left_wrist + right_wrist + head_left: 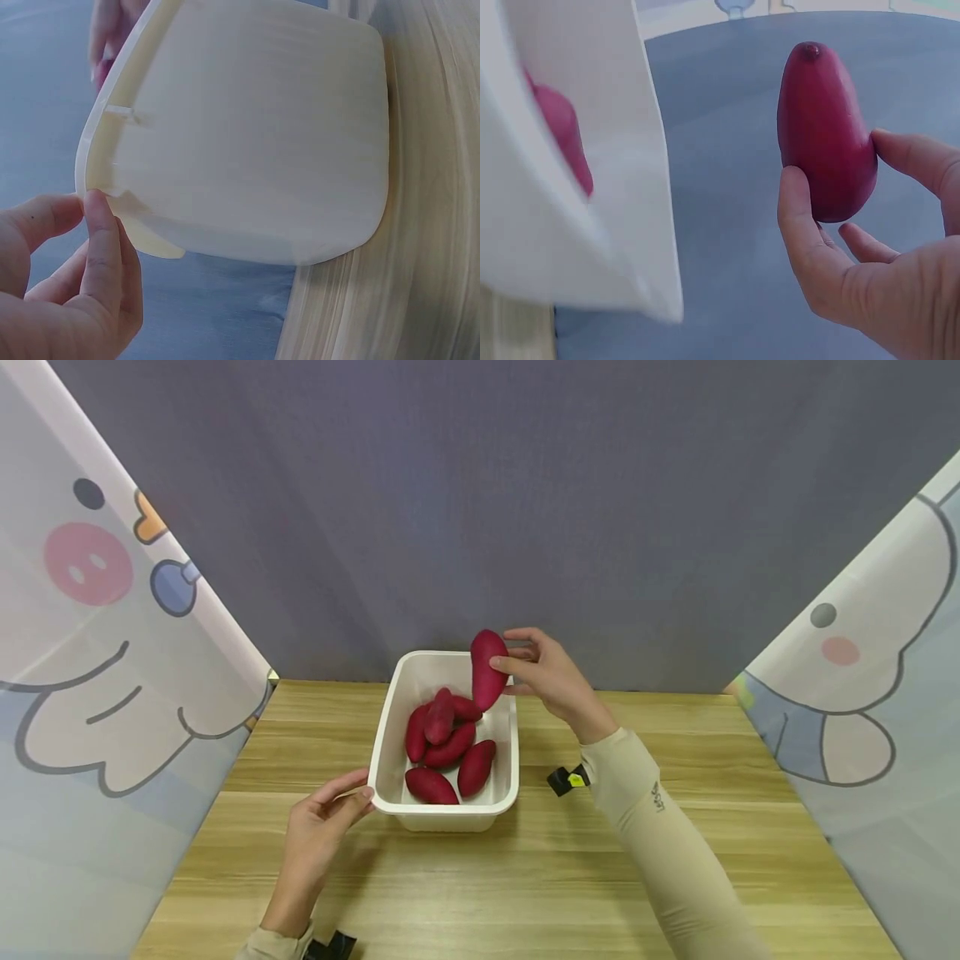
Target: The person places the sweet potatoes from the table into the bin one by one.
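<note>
A white plastic bin [386,727] stands on the wooden table with several dark red sweet potatoes [450,747] inside. Over its far right corner, my right hand [547,672] pinches another sweet potato [487,670] between thumb and fingers. In the right wrist view this sweet potato [825,135] is held up beside the bin wall [630,195]. My left hand [318,822] grips the bin's near left corner. The left wrist view shows the thumb and fingers [103,247] pinching the rim, with the bin's outer wall [255,135] filling the middle.
The wooden table [480,893] extends to both sides of the bin and in front of it. A grey curtain [480,510] hangs just behind the table. Printed cartoon panels [112,652] flank both sides. Black straps [561,781] are on the wrists.
</note>
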`<state>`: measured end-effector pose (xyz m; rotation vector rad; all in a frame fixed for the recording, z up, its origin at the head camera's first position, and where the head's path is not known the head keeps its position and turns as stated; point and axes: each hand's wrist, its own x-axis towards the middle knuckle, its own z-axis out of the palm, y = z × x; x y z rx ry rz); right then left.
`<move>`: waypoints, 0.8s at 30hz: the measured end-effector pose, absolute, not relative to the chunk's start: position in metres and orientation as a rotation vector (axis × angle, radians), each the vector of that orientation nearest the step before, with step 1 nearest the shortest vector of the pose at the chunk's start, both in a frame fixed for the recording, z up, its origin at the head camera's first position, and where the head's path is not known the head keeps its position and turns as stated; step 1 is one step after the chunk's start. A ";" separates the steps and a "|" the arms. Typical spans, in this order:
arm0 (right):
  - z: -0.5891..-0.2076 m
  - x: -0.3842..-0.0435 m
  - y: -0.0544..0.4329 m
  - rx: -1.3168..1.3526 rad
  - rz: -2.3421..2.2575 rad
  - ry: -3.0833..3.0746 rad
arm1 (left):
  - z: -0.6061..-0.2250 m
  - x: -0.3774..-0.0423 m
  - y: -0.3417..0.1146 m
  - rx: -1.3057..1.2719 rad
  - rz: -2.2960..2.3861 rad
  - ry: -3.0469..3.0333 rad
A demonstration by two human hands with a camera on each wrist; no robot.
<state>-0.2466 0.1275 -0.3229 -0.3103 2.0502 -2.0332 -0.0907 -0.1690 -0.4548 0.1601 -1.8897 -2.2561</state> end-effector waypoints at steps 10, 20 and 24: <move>-0.340 -0.270 0.060 -0.196 -1.894 2.031 | -0.455 -0.090 -0.168 0.162 -2.245 -1.894; -0.370 -0.271 0.029 -0.204 -1.674 2.159 | -0.456 -0.089 -0.166 0.143 -2.233 -1.905; -0.376 -0.269 0.026 -0.202 -1.633 2.194 | -0.456 -0.089 -0.165 0.133 -2.225 -1.921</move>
